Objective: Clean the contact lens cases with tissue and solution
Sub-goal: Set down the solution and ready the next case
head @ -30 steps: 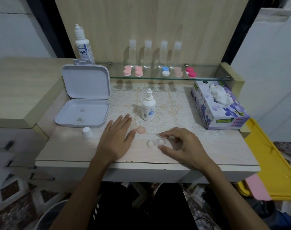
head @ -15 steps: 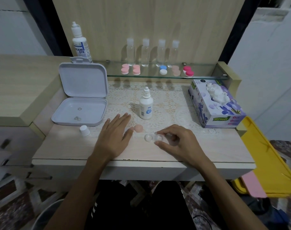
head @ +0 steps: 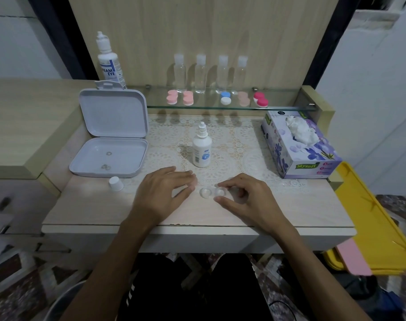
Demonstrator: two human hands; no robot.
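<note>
Left of the clear lens case (head: 211,192), the left hand (head: 161,193) is laid flat, fingers spread. The case, in front of the solution bottle (head: 202,149), is pinched by the right hand (head: 243,198); light, stiff, likely slippery, best held at its rims

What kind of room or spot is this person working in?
Probably a home dressing table or vanity nook: a glass shelf holding coloured lens cases, a lace mat under a small solution bottle, and a tissue box.
</note>
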